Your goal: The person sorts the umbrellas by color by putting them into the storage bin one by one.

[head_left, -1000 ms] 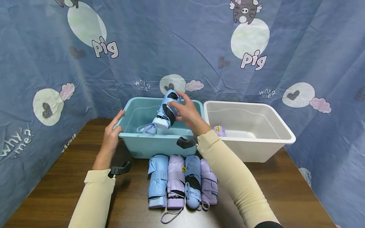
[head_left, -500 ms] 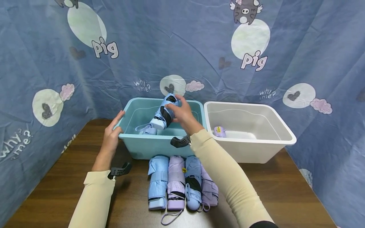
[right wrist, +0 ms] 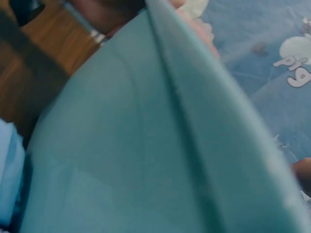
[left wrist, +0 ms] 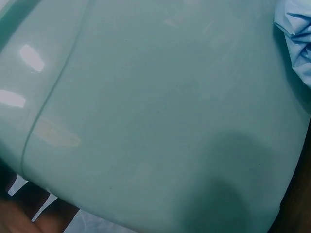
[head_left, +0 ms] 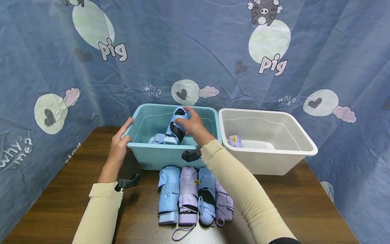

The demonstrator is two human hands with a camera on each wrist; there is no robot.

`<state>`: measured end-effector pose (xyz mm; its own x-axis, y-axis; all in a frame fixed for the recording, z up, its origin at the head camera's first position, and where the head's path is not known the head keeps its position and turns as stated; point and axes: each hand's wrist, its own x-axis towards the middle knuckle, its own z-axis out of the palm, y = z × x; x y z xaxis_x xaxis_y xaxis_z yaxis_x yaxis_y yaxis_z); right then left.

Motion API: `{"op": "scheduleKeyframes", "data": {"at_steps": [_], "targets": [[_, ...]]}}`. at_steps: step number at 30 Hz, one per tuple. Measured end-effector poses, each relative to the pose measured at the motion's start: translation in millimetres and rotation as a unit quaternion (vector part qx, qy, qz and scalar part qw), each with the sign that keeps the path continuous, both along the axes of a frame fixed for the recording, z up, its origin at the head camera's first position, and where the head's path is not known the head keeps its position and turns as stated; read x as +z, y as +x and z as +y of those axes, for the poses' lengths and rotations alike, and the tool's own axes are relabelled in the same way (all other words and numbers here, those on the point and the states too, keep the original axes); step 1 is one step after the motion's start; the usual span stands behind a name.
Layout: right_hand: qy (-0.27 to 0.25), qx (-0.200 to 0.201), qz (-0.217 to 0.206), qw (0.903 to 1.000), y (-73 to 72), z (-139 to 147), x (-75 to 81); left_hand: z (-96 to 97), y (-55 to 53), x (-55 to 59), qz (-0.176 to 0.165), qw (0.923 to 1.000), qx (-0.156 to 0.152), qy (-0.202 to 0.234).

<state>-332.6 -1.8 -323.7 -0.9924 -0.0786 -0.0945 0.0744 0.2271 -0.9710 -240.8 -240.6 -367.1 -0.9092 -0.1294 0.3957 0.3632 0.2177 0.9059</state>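
Observation:
My right hand [head_left: 194, 126] holds a folded light blue umbrella [head_left: 176, 127] with black patches, tilted inside the teal bin [head_left: 173, 156] in the head view. Its pale handle end points down toward the near wall. Light blue material [head_left: 158, 138] shows beside that end, low in the bin. My left hand [head_left: 119, 139] grips the bin's left rim, thumb at the near corner. Blue fabric [left wrist: 297, 41] reaches into the left wrist view at the upper right. The teal wall [right wrist: 116, 136] fills much of the right wrist view.
A white bin [head_left: 271, 162] stands against the teal one's right side, with a lilac umbrella [head_left: 235, 141] partly visible inside. Several folded umbrellas, light blue [head_left: 168, 196] and lilac [head_left: 188, 196] among them, lie side by side in front. A blue printed curtain [head_left: 195, 51] hangs behind the table.
My right hand has lowered the light blue umbrella deeper into the teal bin, and it has turned more upright in the head view. The left hand has stayed on the rim.

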Motion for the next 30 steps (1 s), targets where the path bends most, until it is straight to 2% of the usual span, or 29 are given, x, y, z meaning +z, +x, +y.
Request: {"op": "scheduleKeyframes", "data": {"at_steps": [2,4,9,12,21,30], "targets": [[0.019,0.000,0.000,0.9998,0.2,-2,-1.8,0.9,3.3,2.8,-0.002,1.0000,0.001,-0.001],[0.038,0.004,-0.003,0.9993,0.5,-4,-3.7,-0.9,2.7,0.8,-0.003,1.0000,0.002,0.000],[0.110,0.016,0.008,0.9938,1.8,-1,-7.0,-8.8,-10.1,-15.6,-0.004,1.0000,-0.004,-0.001],[0.141,0.023,0.018,0.9896,2.5,1,-7.1,-10.0,-16.3,-21.6,0.000,0.9999,-0.010,-0.003],[0.175,0.030,0.010,0.9841,2.5,1,-5.6,-10.3,-18.6,-16.1,0.009,0.9998,-0.004,0.015],[0.235,0.044,0.011,0.9710,4.0,2,-9.0,-12.5,-18.4,-21.5,-0.006,0.9999,0.008,-0.001]]}}
